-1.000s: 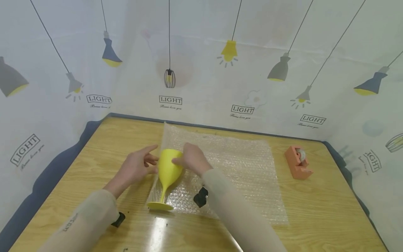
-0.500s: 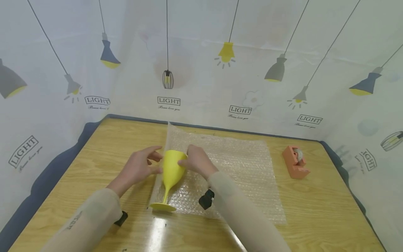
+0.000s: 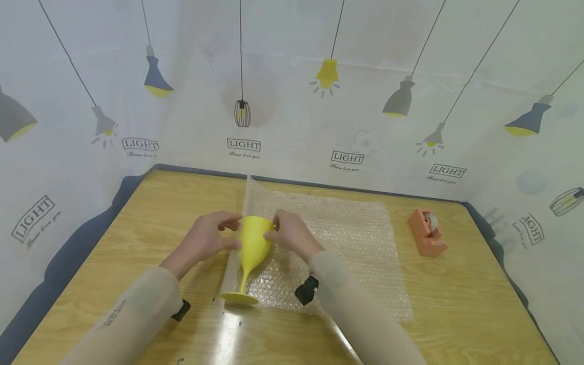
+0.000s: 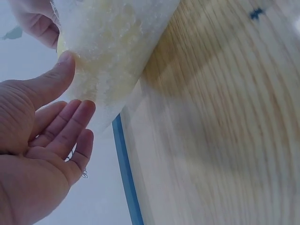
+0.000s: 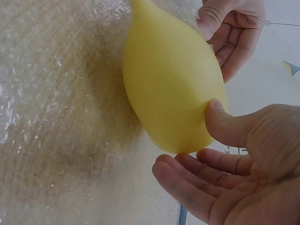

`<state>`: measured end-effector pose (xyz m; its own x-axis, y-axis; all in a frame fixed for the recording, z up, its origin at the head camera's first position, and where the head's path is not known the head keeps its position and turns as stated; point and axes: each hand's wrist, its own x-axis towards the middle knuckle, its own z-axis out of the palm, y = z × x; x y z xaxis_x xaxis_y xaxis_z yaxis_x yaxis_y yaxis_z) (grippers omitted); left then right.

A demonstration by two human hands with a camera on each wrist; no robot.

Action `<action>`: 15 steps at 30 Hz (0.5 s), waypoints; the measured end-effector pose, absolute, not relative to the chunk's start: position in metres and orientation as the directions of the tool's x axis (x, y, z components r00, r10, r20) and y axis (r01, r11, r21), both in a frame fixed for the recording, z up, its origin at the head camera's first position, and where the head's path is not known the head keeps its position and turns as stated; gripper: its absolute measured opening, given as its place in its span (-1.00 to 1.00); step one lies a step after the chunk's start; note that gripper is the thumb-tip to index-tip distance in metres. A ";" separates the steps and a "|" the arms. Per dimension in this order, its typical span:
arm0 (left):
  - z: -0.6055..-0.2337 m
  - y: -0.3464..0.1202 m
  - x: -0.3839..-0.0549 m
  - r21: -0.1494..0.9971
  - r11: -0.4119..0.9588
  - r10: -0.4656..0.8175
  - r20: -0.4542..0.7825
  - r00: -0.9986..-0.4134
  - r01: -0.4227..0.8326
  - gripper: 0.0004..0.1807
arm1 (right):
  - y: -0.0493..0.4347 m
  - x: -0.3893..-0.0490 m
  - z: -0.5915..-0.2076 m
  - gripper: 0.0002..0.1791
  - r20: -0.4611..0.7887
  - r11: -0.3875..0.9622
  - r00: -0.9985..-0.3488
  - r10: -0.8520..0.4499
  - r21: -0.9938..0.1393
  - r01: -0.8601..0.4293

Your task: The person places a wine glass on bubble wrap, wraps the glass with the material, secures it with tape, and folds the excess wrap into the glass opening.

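Observation:
A yellow goblet (image 3: 255, 243) is tipped over the left part of a bubble wrap sheet (image 3: 342, 248), its round foot toward the near edge and its bowl pointing away. My right hand (image 3: 292, 233) holds the bowl near the rim, thumb on the near side and fingers at the mouth, as the right wrist view shows. To the left of the bowl is my left hand (image 3: 207, 235), fingers loosely bent and spread. In the left wrist view its thumb (image 4: 58, 77) touches the wrap's raised left edge, through which the yellow bowl shows faintly.
An orange tape dispenser (image 3: 426, 233) with a roll of clear tape stands on the right of the wooden table (image 3: 465, 294). A white sheet (image 3: 292, 101) printed with lamps hangs behind and at both sides. Small black wrist devices sit under both sleeves.
The goblet and both hands have shifted slightly to the right, and the wrap's left edge has come along with them. The left fingers have moved in closer to the bowl.

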<state>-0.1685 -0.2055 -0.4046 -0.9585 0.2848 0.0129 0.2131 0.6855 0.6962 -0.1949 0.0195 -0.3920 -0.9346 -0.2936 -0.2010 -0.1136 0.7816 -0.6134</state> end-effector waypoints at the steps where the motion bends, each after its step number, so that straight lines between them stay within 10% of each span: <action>1: -0.404 -0.205 -0.169 0.695 0.690 0.280 0.004 -0.960 0.205 -0.26 | 0.021 -0.195 -0.392 -0.66 -0.199 0.780 -0.935 -0.293 -0.616 -0.114; 15: -0.400 -0.192 -0.170 0.673 0.701 0.332 -0.014 -0.943 0.236 -0.22 | 0.034 -0.192 -0.394 -0.63 -0.193 0.763 -0.925 -0.327 -0.631 -0.139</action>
<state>-0.1699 -0.1923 -0.4003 -0.9433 0.3315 -0.0143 0.2362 0.7013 0.6726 -0.1923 0.0335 -0.3942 -0.9250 -0.3274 -0.1930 -0.1386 0.7634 -0.6309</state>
